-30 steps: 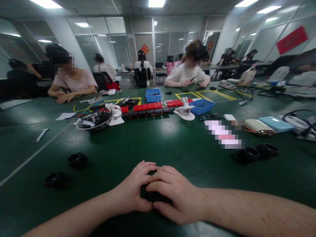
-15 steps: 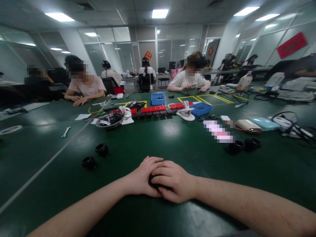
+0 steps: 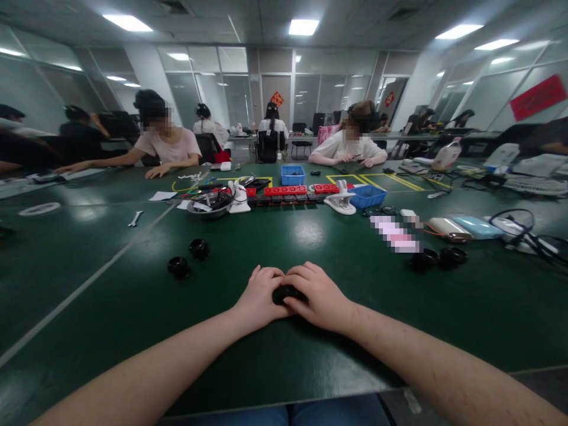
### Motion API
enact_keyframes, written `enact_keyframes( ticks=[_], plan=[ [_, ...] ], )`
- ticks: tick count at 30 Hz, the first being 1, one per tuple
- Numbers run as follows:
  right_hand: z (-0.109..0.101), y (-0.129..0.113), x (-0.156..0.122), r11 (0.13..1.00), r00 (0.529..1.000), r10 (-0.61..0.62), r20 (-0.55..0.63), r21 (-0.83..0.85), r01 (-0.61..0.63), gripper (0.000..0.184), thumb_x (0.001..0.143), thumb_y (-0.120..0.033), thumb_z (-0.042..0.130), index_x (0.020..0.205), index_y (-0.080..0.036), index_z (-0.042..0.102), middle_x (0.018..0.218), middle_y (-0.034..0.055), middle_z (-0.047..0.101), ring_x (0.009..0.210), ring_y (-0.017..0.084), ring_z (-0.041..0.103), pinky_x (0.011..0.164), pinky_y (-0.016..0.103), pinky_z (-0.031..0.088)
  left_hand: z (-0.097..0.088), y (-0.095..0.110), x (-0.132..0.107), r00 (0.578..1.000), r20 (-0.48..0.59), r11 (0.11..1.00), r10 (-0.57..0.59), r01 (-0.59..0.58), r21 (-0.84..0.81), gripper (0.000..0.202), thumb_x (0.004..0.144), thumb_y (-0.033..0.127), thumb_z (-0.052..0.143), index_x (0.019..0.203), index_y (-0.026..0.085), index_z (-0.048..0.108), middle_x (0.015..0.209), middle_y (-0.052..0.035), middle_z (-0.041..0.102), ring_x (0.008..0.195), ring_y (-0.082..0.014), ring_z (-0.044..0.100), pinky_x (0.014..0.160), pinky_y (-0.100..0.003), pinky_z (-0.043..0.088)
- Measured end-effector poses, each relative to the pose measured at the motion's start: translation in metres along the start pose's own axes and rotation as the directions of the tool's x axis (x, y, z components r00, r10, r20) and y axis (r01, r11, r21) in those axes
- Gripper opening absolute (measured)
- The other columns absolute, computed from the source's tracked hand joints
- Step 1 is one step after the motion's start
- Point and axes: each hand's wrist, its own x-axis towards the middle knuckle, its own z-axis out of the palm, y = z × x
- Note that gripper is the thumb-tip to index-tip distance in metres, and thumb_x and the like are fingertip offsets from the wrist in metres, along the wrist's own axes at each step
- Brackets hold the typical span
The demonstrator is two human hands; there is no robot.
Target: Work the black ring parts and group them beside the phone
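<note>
My left hand (image 3: 258,294) and my right hand (image 3: 316,296) rest together on the green table (image 3: 310,248), fingers curled round a small black round object (image 3: 286,293) held between them. Only a sliver of the black object shows between the fingers. Two similar black round parts (image 3: 190,257) lie on the table to the left of my hands. Two more black round parts (image 3: 438,258) sit to the right.
Across the table stand a metal bowl with cables (image 3: 209,206), red power strips (image 3: 284,191), blue bins (image 3: 367,196), white clips (image 3: 339,201) and a wrench (image 3: 135,219). Phones and cables (image 3: 470,228) lie at the right. Several people sit on the far side.
The view has tilted up and pulled back, so my hands sit higher and smaller in frame. My fingers have parted slightly, showing more of the black object.
</note>
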Motion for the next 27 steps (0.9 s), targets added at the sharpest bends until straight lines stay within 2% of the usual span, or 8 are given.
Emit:
enact_keyframes(
  ticks=[3,7,11,15,17,20,23,27],
  plan=[
    [-0.005,0.001,0.003,0.999,0.999,-0.013,0.041,0.052,0.011,0.027,0.076,-0.021,0.061,0.101,-0.011,0.058,0.099,0.0099,0.059,0.088,0.019,0.049,0.081,0.036,0.039,-0.005,-0.007,0.001,0.997,0.040,0.998,0.064,-0.063,-0.031,0.040,0.065,0.035,0.072,0.099,0.019,0.062,0.105,-0.0059,0.051,0.101,-0.0234,0.047,0.093,-0.041,0.036],
    [-0.016,-0.003,0.001,0.979,0.985,-0.119,0.121,0.179,0.096,0.026,0.074,-0.016,0.062,0.099,-0.016,0.059,0.104,0.0049,0.060,0.096,0.015,0.051,0.085,0.030,0.040,-0.012,-0.016,0.001,0.973,0.134,0.981,0.187,-0.178,-0.073,0.039,0.059,0.038,0.078,0.094,0.027,0.065,0.109,-0.0024,0.049,0.106,-0.0227,0.044,0.091,-0.035,0.038],
    [-0.028,-0.008,-0.003,0.931,0.952,-0.216,0.215,0.340,0.134,0.024,0.074,-0.007,0.054,0.097,-0.014,0.060,0.111,0.0064,0.058,0.103,0.015,0.050,0.095,0.031,0.035,-0.016,-0.017,0.002,0.932,0.235,0.961,0.276,-0.258,-0.103,0.037,0.063,0.041,0.075,0.096,0.031,0.065,0.114,-0.0022,0.047,0.110,-0.0248,0.041,0.098,-0.043,0.030],
    [-0.031,-0.007,-0.006,0.924,0.938,-0.236,0.252,0.357,0.136,0.025,0.076,-0.007,0.051,0.099,-0.013,0.060,0.110,0.0059,0.059,0.105,0.014,0.049,0.098,0.029,0.033,-0.018,-0.016,0.003,0.900,0.321,0.956,0.293,-0.268,-0.123,0.043,0.065,0.044,0.072,0.105,0.033,0.061,0.121,-0.0028,0.046,0.116,-0.0275,0.039,0.104,-0.054,0.013],
    [-0.028,-0.006,-0.007,0.934,0.946,-0.224,0.237,0.330,0.138,0.024,0.078,-0.012,0.052,0.101,-0.014,0.059,0.110,0.0052,0.058,0.106,0.014,0.048,0.097,0.030,0.034,-0.018,-0.014,0.002,0.900,0.333,0.959,0.280,-0.248,-0.136,0.062,0.060,0.049,0.073,0.116,0.031,0.053,0.124,-0.0051,0.044,0.118,-0.0293,0.037,0.104,-0.057,0.008],
    [-0.021,-0.004,-0.010,0.964,0.974,-0.153,0.164,0.243,0.111,0.023,0.080,-0.022,0.055,0.102,-0.016,0.058,0.110,0.0053,0.058,0.101,0.016,0.049,0.089,0.032,0.038,-0.015,-0.009,0.000,0.936,0.286,0.977,0.206,-0.180,-0.116,0.078,0.054,0.054,0.073,0.121,0.024,0.047,0.121,-0.0085,0.047,0.116,-0.0296,0.039,0.104,-0.058,0.006],
    [-0.013,-0.004,-0.012,0.982,0.992,-0.069,0.104,0.182,0.049,0.026,0.079,-0.026,0.057,0.103,-0.016,0.057,0.106,0.0060,0.058,0.093,0.017,0.049,0.080,0.032,0.041,-0.010,-0.001,-0.001,0.973,0.205,0.993,0.108,-0.099,-0.057,0.065,0.054,0.055,0.073,0.106,0.021,0.055,0.106,-0.0068,0.053,0.105,-0.0275,0.048,0.104,-0.057,0.010],
    [-0.005,-0.004,-0.013,0.983,0.997,0.017,0.070,0.180,-0.029,0.028,0.079,-0.024,0.057,0.106,-0.018,0.057,0.109,0.0079,0.054,0.094,0.019,0.047,0.080,0.033,0.041,-0.008,0.005,-0.001,0.989,0.141,0.998,0.043,-0.037,-0.050,0.040,0.060,0.037,0.072,0.094,0.021,0.058,0.095,-0.0031,0.054,0.095,-0.0231,0.052,0.103,-0.053,0.019]
  ],
)
